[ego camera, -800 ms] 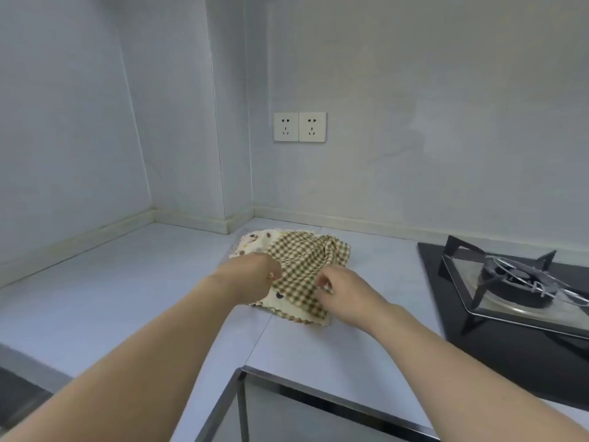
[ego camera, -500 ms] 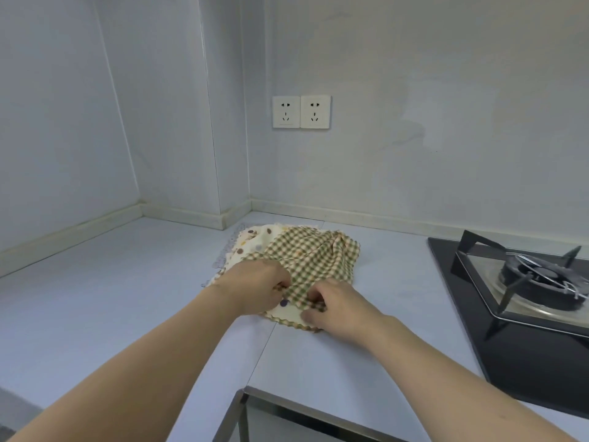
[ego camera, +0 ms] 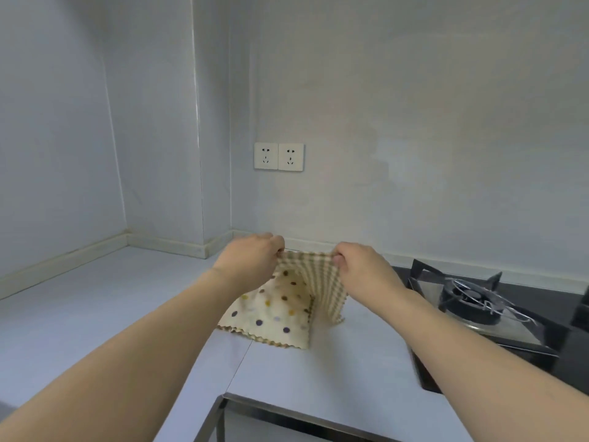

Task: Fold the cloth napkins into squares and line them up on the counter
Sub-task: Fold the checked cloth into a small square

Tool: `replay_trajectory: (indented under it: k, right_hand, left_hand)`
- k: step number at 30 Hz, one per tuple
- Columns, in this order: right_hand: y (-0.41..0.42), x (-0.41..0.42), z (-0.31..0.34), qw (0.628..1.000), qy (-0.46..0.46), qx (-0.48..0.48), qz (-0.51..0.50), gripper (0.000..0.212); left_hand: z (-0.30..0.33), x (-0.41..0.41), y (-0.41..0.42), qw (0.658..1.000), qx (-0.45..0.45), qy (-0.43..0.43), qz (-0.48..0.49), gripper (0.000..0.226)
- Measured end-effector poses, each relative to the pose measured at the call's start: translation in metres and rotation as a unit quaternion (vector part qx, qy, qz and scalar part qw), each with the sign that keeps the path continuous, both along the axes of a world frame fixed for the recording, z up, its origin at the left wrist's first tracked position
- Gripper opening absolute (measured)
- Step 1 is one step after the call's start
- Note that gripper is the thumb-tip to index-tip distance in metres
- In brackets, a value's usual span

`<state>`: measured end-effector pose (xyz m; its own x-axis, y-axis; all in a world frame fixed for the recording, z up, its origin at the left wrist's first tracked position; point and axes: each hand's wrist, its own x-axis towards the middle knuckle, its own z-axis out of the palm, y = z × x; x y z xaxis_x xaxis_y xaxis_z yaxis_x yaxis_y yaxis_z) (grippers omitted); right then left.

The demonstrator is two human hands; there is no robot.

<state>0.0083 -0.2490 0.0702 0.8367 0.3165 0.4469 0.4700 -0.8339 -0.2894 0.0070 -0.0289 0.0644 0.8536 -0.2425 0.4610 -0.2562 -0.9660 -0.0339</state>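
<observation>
A green-and-cream checked napkin (ego camera: 322,285) hangs in the air above the counter, held by its top edge. My left hand (ego camera: 255,255) pinches its left top corner and my right hand (ego camera: 360,266) pinches its right top corner. Its lower edge dangles just above the counter. Under it a cream napkin with coloured dots (ego camera: 274,311) lies flat on the pale counter (ego camera: 95,314), with at least one more zigzag-edged cloth beneath it.
A black gas hob with a steel burner plate (ego camera: 478,304) sits close on the right. A double wall socket (ego camera: 279,156) is on the back wall. A metal frame edge (ego camera: 220,406) marks the counter's near rim. The counter turns a corner at the left.
Both hands took the checked napkin from the pile and lifted it up and away by its top corners. The dotted napkin underneath is now uncovered.
</observation>
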Motion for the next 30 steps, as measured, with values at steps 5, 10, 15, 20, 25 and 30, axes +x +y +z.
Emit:
replay_trajectory:
  k: [5, 10, 15, 20, 25, 30]
  right_hand:
    - [-0.056, -0.046, 0.064, 0.985, -0.140, -0.084, -0.050, 0.018]
    - [-0.098, -0.071, 0.094, 0.969, -0.202, -0.107, -0.096, 0.026]
    - [-0.110, -0.060, 0.069, 0.980, -0.151, -0.076, -0.106, 0.033]
    - [-0.106, -0.015, 0.005, 0.992, -0.045, -0.034, -0.108, 0.033]
    - [-0.099, 0.027, -0.045, 0.993, 0.011, 0.012, -0.121, 0.032]
    - [-0.099, 0.035, -0.056, 0.993, -0.002, 0.053, -0.106, 0.034]
  left_hand:
    - [0.071, -0.046, -0.034, 0.991, -0.129, -0.014, -0.005, 0.020]
    - [0.103, -0.069, -0.056, 0.978, -0.207, 0.006, -0.030, 0.020]
    - [0.083, -0.058, -0.071, 0.975, -0.211, 0.048, -0.039, 0.020]
    - [0.016, -0.011, -0.071, 0.975, -0.189, 0.114, -0.035, 0.019]
    - [-0.025, 0.032, -0.066, 0.982, -0.108, 0.154, 0.002, 0.031]
    - [-0.034, 0.051, -0.062, 0.997, -0.027, 0.071, -0.032, 0.028]
